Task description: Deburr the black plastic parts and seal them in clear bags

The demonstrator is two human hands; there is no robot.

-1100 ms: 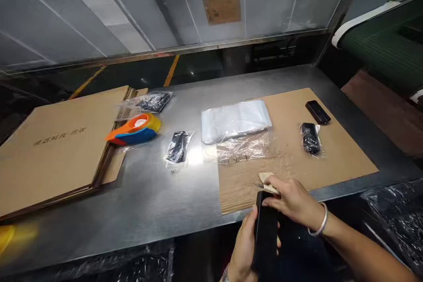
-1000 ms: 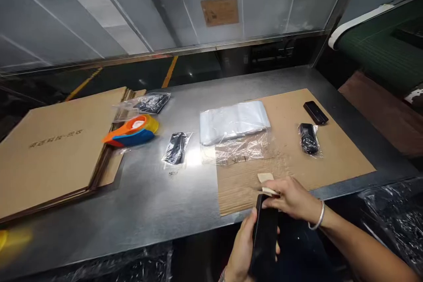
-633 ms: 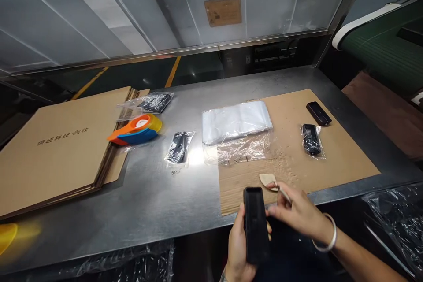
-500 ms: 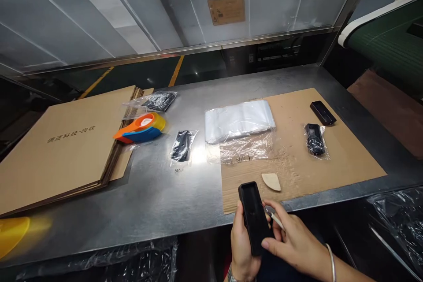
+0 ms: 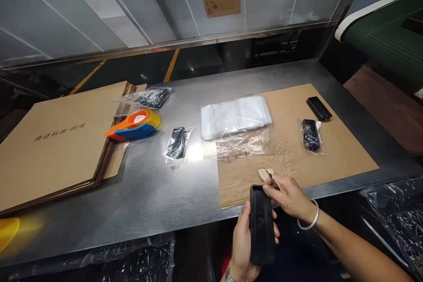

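My left hand (image 5: 243,240) is wrapped around a black rectangular plastic case (image 5: 262,229), its hollow side facing up. Pinched in my right hand (image 5: 287,196) is a slim tool with a pale handle and a thin dark metal tip (image 5: 272,180), just above the case's upper right corner. Whether the tip touches anything is not clear. Behind the tool, a pale wedge-shaped piece (image 5: 263,173) lies on the cardboard sheet (image 5: 343,154), partly covered by the tool and fingers.
Clear plastic bags (image 5: 236,116) lie stacked mid-table. To the right are a bagged black part (image 5: 310,134) and a bare black case (image 5: 319,109). On the left are another bagged part (image 5: 177,143), a tape dispenser (image 5: 135,125) and stacked cardboard (image 5: 62,141).
My right hand has moved up and away from the case's lower right side, swinging the tool's tip towards the pale piece. The case in my left hand has shifted slightly right.
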